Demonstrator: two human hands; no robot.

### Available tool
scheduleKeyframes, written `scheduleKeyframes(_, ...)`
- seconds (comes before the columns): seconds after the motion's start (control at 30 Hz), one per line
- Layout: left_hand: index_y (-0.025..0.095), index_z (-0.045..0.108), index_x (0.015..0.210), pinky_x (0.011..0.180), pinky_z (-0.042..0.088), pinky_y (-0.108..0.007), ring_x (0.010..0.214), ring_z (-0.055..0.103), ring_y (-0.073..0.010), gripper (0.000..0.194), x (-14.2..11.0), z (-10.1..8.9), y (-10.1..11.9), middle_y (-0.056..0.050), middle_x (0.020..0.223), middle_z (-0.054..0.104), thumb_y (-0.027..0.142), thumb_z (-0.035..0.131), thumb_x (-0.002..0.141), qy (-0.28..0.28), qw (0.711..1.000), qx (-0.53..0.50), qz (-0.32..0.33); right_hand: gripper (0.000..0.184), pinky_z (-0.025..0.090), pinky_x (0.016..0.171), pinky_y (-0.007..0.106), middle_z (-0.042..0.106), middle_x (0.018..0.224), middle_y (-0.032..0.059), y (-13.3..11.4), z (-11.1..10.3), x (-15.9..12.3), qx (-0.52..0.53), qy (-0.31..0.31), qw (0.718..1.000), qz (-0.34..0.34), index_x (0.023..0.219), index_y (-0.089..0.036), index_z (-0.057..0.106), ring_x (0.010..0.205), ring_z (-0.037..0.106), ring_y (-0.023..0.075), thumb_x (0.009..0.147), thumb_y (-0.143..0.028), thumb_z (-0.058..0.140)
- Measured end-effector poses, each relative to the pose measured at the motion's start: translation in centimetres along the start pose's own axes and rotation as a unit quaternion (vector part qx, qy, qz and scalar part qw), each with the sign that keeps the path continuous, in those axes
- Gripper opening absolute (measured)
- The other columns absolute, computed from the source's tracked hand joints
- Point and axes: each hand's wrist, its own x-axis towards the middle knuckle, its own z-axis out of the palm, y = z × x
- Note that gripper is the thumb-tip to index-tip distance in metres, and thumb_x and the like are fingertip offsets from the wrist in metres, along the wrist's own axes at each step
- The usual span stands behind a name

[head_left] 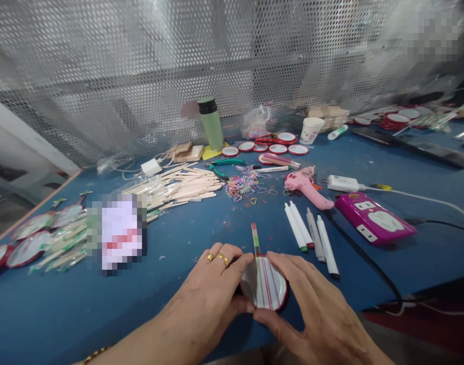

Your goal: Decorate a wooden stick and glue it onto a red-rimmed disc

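Observation:
Between my two hands is a round, red-rimmed jar lid [277, 289] with its pale inside facing up, near the table's front edge. Striped strips or lines run across its inside. A thin craft stick [256, 239], coloured red, green and dark, juts from its far edge. My left hand [217, 279], wearing two rings, grips the left edge with thumb and fingers. Around the right edge curls my right hand [311, 294], its thumb at the near rim. Several white markers [308, 230] lie just beyond my right hand. The fingers partly hide the lid's sides.
A pink glue gun [310, 187] and purple power strip [374, 219] sit right, with a black cable. Behind are rubber bands [242, 182], craft sticks [196, 182], green-handled pliers [228, 162], a green bottle [212, 124] and lids [277, 149]. A blurred-out object [121, 230] stands left.

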Motion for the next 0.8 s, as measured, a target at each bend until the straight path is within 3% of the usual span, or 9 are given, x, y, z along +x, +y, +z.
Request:
scheduleKeyframes(0.17, 0.021, 0.052, 0.126, 0.084, 0.049, -0.042, 0.095, 0.054, -0.0228, 0.051, 0.2, -0.4, 0.1, -0.006, 0.112, 0.062, 0.014, 0.070, 0.079, 0.002, 1.000, 0.003, 0.000, 0.050, 0.059, 0.085, 0.034, 0.072, 0.109, 0.0145, 0.1, 0.2, 0.0, -0.002, 0.000, 1.000, 0.003, 0.129, -0.009, 0.051, 0.100, 0.070, 0.0236, 0.098, -0.047, 0.046)
scheduleKeyframes(0.33, 0.020, 0.053, 0.126, 0.084, 0.050, -0.040, 0.096, 0.055, -0.0225, 0.047, 0.6, -1.3, 0.6, -0.008, 0.114, 0.062, 0.014, 0.067, 0.081, -0.040, 0.999, -0.004, -0.007, 0.050, 0.059, 0.086, 0.035, 0.072, 0.109, 0.0152, 0.1, 0.1, -0.1, -0.009, 0.003, 1.000, -0.005, 0.133, -0.008, 0.049, 0.103, 0.069, 0.0246, 0.098, -0.044, 0.047)
scheduleKeyframes(0.5, 0.022, 0.054, 0.125, 0.084, 0.049, -0.041, 0.095, 0.055, -0.0228, 0.050, 0.3, -0.4, 0.1, -0.006, 0.111, 0.062, 0.014, 0.069, 0.078, 0.002, 1.000, 0.002, -0.009, 0.048, 0.059, 0.085, 0.034, 0.072, 0.110, 0.0149, 0.1, 0.0, 0.0, -0.009, -0.004, 1.000, -0.001, 0.129, -0.008, 0.051, 0.102, 0.069, 0.0240, 0.099, -0.045, 0.045)
scheduleKeyframes(0.8, 0.024, 0.054, 0.125, 0.087, 0.049, -0.042, 0.097, 0.055, -0.0223, 0.046, 0.2, -0.1, 0.1, -0.006, 0.112, 0.062, 0.015, 0.065, 0.081, 0.001, 1.000, 0.000, -0.018, 0.051, 0.059, 0.086, 0.035, 0.072, 0.109, 0.0152, 0.2, 0.4, -0.1, -0.004, -0.001, 1.000, 0.000, 0.130, -0.008, 0.050, 0.102, 0.070, 0.0241, 0.098, -0.046, 0.047)
